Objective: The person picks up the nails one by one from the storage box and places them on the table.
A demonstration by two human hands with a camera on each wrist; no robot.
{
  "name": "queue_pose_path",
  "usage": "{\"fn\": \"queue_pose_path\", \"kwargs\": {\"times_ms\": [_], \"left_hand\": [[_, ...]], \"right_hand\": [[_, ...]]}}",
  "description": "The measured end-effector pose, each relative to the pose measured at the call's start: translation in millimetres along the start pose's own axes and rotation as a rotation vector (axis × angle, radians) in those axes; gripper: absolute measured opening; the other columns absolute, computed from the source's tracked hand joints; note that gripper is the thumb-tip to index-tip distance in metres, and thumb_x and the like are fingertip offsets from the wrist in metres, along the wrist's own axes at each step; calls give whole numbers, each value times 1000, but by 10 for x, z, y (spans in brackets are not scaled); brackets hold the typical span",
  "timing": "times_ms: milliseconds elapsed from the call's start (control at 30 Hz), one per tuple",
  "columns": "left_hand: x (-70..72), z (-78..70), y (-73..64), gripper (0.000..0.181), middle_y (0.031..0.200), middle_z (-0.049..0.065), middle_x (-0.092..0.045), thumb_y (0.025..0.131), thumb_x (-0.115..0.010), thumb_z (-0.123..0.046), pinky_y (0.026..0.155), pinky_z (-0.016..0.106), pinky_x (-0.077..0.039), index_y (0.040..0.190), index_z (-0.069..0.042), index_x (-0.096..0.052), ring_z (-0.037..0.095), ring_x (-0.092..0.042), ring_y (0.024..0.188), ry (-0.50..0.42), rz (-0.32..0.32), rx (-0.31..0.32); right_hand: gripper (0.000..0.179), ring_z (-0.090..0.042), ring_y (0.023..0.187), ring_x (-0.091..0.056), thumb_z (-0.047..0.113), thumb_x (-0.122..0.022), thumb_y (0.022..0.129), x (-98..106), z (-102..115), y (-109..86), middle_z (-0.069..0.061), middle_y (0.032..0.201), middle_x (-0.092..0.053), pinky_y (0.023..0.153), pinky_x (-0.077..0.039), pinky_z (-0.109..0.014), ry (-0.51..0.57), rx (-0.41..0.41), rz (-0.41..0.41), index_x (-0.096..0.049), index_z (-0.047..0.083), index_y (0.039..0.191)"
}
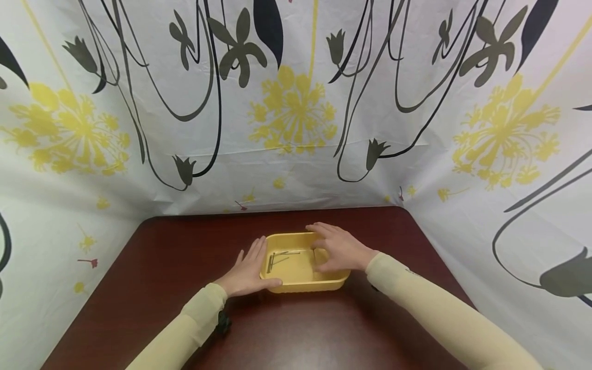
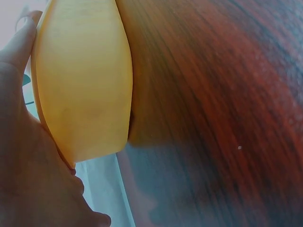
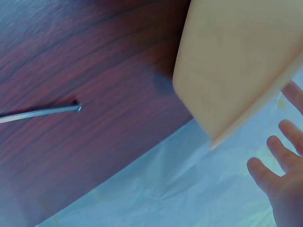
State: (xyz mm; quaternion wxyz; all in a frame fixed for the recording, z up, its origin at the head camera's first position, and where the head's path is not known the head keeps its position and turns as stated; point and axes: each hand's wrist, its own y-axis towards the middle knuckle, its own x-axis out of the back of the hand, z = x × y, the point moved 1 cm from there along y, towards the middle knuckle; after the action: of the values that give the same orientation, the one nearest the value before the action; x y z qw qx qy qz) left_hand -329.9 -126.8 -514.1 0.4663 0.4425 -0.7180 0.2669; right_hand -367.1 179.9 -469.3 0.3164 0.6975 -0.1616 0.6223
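A yellow plastic tray sits on the dark table, with several thin, dark nail-like pieces lying at the left of its floor. My left hand rests at the tray's left front corner, fingers straight along the left rim and thumb along the front rim. Over the right part of the tray reaches my right hand, its thumb and forefinger apart and dipping inside. In the right wrist view, the other fingers are spread outside the rim. A slim metal piece with a small head shows against the tabletop there.
The reddish-brown table has a glossy wood grain. White cloth with a yellow and grey flower print hangs behind it and along both sides. The tray's outer wall fills much of the left wrist view.
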Motion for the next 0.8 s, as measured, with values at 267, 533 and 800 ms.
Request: {"fn": "queue_pose_path", "kwargs": {"times_ms": [267,533,800], "left_hand": [[6,1,-6,125,168,4,9,81,-64,-76,118,61,-6,162,-10,5,20,7,153,-6,3,-4],[-2,6,-20,126,168,6,7,80,-62,-79,117,62,-6,162,-9,4,21,5,153,-18,1,-5],[-10,13,-18,126,169,8,5,80,-62,-79,118,61,-6,161,-12,8,19,7,153,-22,2,-6]], "right_hand": [[55,-33,147,-29,57,-83,73,155,-122,-138,-11,157,-39,115,-21,-60,-4,3,-66,-76,19,111],[55,-34,148,-24,54,-84,74,265,-206,-320,-10,158,-36,114,-14,-67,18,-52,-83,-76,18,115],[54,-37,148,-24,54,-84,74,306,-342,-527,-10,159,-35,113,-13,-70,29,-109,-101,-77,17,113]]}}
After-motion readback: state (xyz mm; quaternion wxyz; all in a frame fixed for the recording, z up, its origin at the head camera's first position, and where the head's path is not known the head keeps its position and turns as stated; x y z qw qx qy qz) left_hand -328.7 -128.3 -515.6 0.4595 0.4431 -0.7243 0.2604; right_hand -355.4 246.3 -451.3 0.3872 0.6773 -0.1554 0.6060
